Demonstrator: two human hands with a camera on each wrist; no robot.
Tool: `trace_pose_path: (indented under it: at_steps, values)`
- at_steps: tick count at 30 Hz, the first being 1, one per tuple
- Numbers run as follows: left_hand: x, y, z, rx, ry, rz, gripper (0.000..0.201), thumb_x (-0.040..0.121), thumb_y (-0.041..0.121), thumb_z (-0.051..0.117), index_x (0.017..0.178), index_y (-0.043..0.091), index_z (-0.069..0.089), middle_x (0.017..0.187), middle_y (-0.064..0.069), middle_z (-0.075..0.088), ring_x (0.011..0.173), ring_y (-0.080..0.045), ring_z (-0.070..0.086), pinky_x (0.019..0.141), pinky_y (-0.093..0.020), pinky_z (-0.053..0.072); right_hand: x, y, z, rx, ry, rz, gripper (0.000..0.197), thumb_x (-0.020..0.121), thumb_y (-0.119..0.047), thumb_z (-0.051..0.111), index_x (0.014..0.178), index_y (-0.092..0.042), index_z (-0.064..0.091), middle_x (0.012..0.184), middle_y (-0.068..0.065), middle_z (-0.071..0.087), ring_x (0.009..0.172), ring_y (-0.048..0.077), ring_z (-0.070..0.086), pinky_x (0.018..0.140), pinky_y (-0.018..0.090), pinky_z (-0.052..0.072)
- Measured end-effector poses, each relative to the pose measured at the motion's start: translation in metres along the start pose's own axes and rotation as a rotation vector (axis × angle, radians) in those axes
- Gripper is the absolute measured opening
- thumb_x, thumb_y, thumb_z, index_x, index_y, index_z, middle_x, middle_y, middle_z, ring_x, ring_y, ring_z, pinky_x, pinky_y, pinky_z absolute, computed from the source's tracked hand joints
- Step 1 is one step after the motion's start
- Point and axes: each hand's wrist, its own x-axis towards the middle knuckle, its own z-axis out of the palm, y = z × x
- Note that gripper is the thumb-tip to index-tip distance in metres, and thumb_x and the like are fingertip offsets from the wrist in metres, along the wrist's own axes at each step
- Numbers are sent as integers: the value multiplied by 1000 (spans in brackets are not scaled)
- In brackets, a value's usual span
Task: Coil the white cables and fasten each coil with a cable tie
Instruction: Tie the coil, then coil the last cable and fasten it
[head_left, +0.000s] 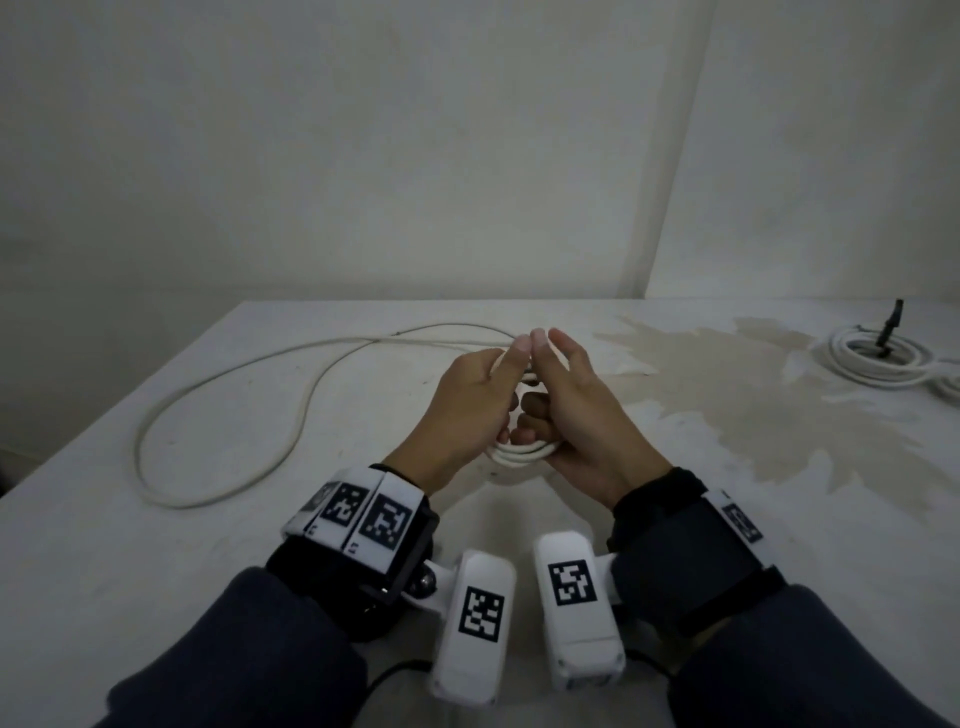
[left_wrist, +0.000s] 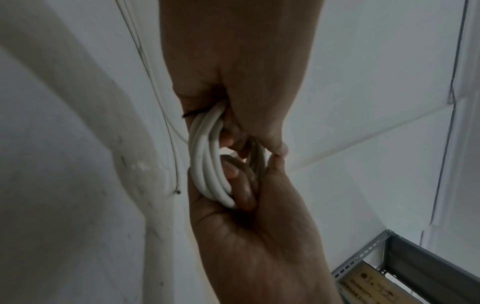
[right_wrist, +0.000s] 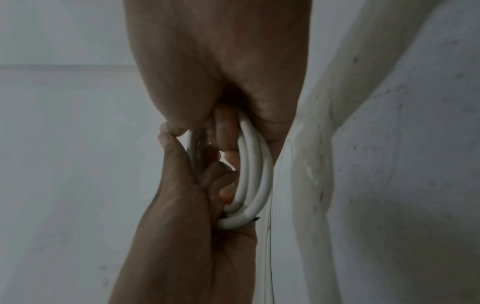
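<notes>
Coil up between my two hands, mid-table, right in front of me.

My left hand (head_left: 470, 400) sits on the coil's (head_left: 522, 451) left and my right hand (head_left: 571, 410) on its right, fingertips meeting above it. The loose cable (head_left: 218, 387) trails off to the left and loops across the table (head_left: 156, 545), reaching toward the far edge. Far right, near the back, a second coil (head_left: 878, 366) lies flat with a cable tie (head_left: 891, 327) standing up out of it.

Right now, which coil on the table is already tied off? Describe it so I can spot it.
On the white table, look to the far right edge, past the brown stain. The finished coil lies flat there, a black cable tie sticking up from it, untouched by either hand.
</notes>
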Motion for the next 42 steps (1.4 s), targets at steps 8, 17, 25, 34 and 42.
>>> trace_pose_path:
  at_steps: [8,17,25,34,42]
  values:
    - [-1,1,-5,28,5,60,42,95,41,50,61,16,49,39,12,40,36,-4,38,40,-19,36,-8,-7,7,-58,-135,-15,49,99,-53,29,129,-20,49,37,-13,44,33,4,27,42,21,34]
    - [2,-9,-15,251,188,200,46,90,46,54,58,13,58,42,9,46,43,-3,42,49,-17,32,6,-4,-14,-688,164,-417,35,85,-52,62,74,-20,74,88,0,72,89,15,65,82,32,49]
    - [2,-6,-12,-62,337,87,56,90,50,52,46,16,48,46,4,37,42,-11,32,48,-27,31,-2,-11,-11,-282,6,-415,14,83,-14,72,74,-4,74,81,12,74,77,22,69,77,33,57]
    - [0,-16,-12,-229,393,-22,51,94,47,49,53,18,53,47,6,43,41,-7,38,44,-22,35,-4,-4,-8,-17,-265,127,25,96,-17,50,94,-4,71,79,8,69,77,16,64,77,23,54]
    - [-5,-10,-6,-201,308,56,50,95,46,42,59,12,41,57,-9,40,50,-13,40,46,-21,37,-6,-11,-16,125,-490,158,31,80,-22,68,100,2,69,87,14,71,81,20,69,76,28,56]
